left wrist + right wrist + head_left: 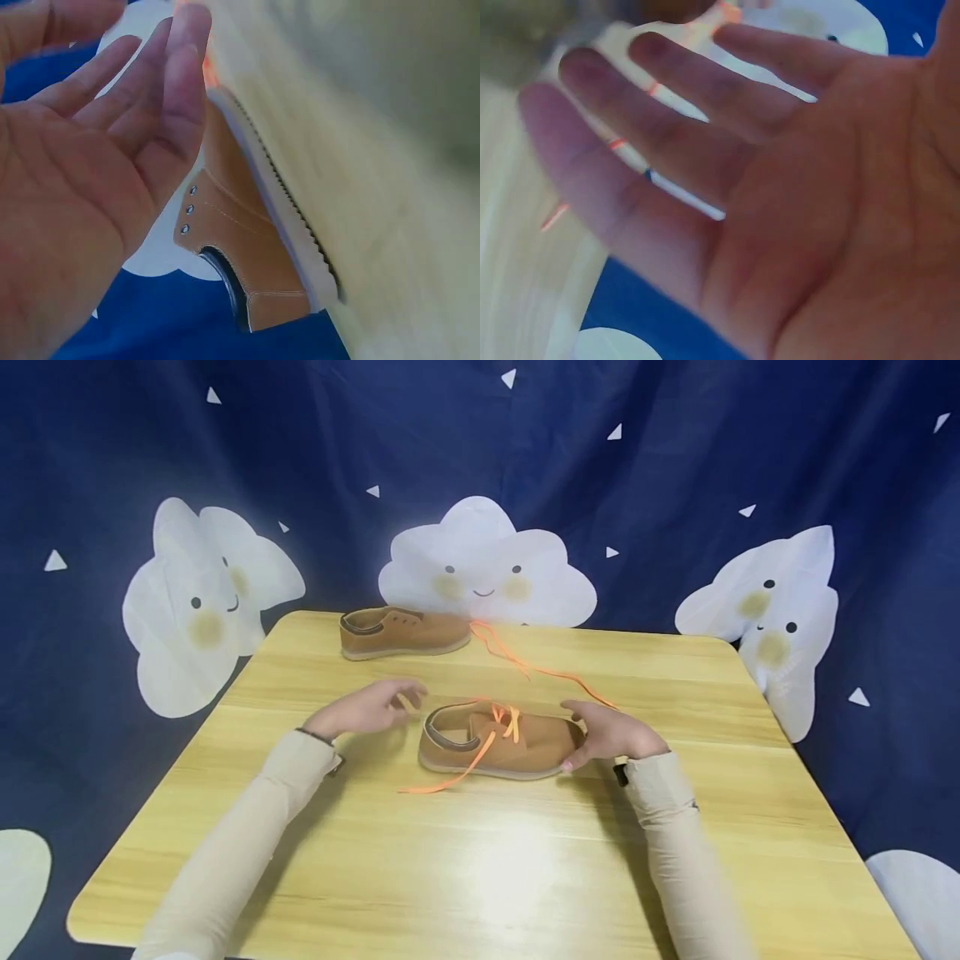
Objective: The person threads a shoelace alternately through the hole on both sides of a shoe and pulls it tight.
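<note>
A brown shoe (540,747) sits on the table with its toe to the right. An orange lace (476,762) runs through its upper eyelets, one end trailing past the heel onto the tabletop. At the toe, my right hand (615,732) has its thumb on the near side and fingers on the far side; the right wrist view shows those fingers extended. Whether they all touch the shoe cannot be told. My left hand (371,706) hovers left of the heel, apart from the shoe, fingers loosely bent and holding nothing.
Farther back stands a second brown shoe (431,633), its eyelets (190,209) without a lace. A loose orange lace (555,673) stretches from its toe toward my right hand. The wooden table (375,877) has a dark blue cloud-print curtain (645,485) behind it.
</note>
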A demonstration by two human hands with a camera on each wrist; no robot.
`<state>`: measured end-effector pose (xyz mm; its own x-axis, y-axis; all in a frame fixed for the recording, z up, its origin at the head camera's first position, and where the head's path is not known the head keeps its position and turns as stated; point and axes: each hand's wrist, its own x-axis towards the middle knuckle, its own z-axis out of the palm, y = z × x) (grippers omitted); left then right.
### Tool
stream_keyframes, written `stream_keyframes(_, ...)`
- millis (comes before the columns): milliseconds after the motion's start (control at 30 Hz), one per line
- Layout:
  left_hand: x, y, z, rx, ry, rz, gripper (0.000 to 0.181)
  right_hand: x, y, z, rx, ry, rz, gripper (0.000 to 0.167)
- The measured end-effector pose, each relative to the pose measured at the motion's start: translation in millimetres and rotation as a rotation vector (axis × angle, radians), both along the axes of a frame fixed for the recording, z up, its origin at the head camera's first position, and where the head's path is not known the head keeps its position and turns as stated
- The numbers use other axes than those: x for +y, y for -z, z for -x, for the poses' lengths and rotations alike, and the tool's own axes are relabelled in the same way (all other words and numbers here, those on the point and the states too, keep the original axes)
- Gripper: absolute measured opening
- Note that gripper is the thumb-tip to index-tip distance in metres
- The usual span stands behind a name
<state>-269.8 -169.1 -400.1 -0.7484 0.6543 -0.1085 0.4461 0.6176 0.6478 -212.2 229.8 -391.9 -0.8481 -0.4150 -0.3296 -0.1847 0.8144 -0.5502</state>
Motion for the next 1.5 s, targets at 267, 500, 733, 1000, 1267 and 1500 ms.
stream_keyframes(267,2.6,23.9,-36.7,-0.105,0.038,-0.091,0.083,8.9,21.4,-8.8,0.173,-0.033,0.117,0.105)
stream_keyframes(500,14.3,42.0,-43.1,-0.099,0.085,-0.208,0.083,12.4,36.8,-15.6,0.127,0.040,0.214,0.091)
stream_keyframes(733,25.2,41.5,-35.0,-0.007,0.068,-0.212,0.079,18.2,36.8,-11.3,0.160,0.060,0.266,0.088)
stream_keyframes(1000,41.0,36.2,-39.4,-0.055,0.037,-0.228,0.082,35.5,25.8,-18.9,0.145,0.083,0.275,0.089)
stream_keyframes(1267,98.1,13.6,-33.7,0.001,-0.002,-0.221,0.078,90.6,-10.4,-27.0,0.203,0.097,0.258,0.086)
stream_keyframes(1500,161.0,2.6,-30.7,0.076,0.035,-0.230,0.077,143.7,-34.9,-38.4,0.241,0.123,0.234,0.085)
